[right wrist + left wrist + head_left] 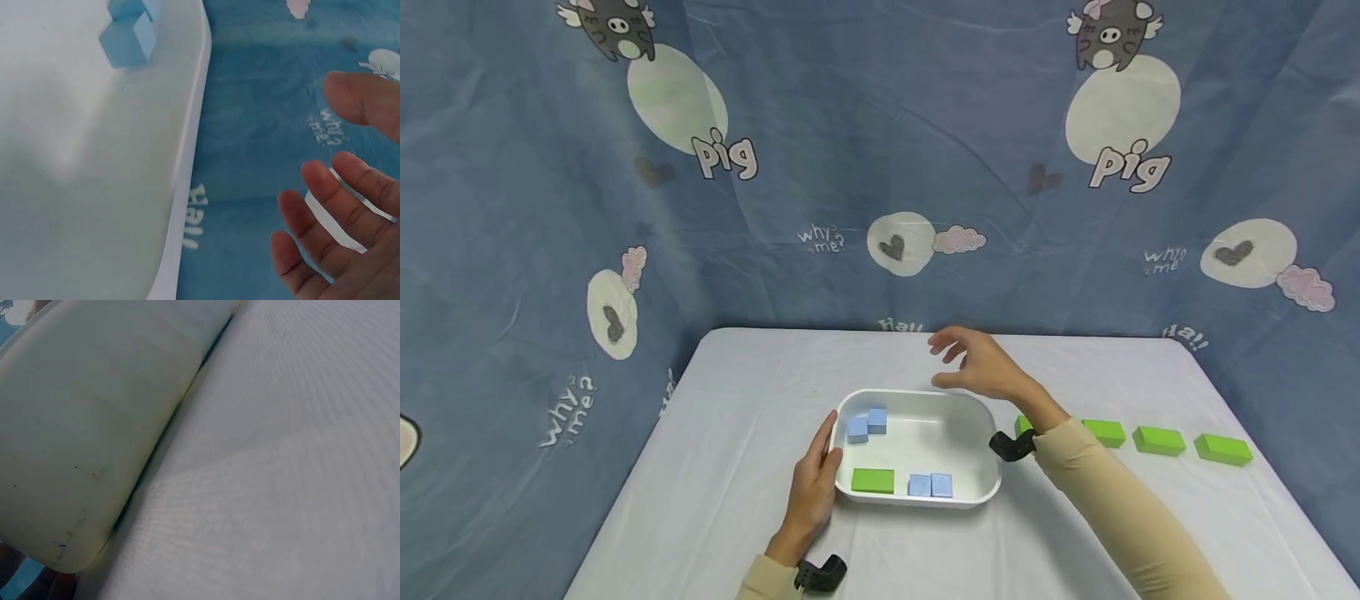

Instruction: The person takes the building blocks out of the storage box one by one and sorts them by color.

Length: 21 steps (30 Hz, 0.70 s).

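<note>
A white tray (925, 450) rests on the table. Inside are two blue cubes (867, 425) at its back left, two more blue cubes (930, 485) along the front wall, and a green block (873, 481) at the front left. My left hand (811, 487) holds the tray's left end, fingers along the outside and thumb at the rim. In the left wrist view the tray's outer wall (100, 425) hides most of that hand. My right hand (981, 364) hovers beyond the back right rim with fingers spread and nothing held; the right wrist view shows its parted fingers (325, 181).
Several green blocks (1159, 441) stand in a row on the table's right side, one partly covered by my right forearm. A white cloth (722, 467) covers the table. Behind its back edge hangs a blue printed curtain (820, 167).
</note>
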### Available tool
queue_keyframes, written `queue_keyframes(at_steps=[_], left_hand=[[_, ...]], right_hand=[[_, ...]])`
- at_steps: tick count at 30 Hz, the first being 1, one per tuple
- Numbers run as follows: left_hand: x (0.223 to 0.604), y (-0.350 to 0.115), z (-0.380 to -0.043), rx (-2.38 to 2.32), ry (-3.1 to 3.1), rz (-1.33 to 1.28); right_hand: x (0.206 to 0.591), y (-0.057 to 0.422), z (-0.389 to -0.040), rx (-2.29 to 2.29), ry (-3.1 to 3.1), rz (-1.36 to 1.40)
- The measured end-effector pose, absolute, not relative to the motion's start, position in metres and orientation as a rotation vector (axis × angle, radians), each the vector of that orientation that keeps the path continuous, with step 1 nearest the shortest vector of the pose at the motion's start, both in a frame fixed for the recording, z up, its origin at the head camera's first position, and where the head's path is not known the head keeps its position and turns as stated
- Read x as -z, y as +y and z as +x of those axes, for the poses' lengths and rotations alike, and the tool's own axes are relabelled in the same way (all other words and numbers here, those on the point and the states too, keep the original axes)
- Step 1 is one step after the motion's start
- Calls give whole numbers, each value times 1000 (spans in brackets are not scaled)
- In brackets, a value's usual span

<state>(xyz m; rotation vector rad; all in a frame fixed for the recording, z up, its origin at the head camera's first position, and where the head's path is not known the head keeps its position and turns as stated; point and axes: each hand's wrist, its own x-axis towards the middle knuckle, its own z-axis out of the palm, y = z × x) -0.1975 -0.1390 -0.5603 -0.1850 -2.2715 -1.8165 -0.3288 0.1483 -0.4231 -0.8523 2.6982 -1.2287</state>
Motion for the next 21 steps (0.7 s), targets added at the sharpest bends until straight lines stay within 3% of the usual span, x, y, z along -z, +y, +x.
queue_keyframes(at_steps=[21], left_hand=[[559,-140,-196,1841,-2303,-140]], right_hand=[[444,94,-329,1174,2528,-1023]])
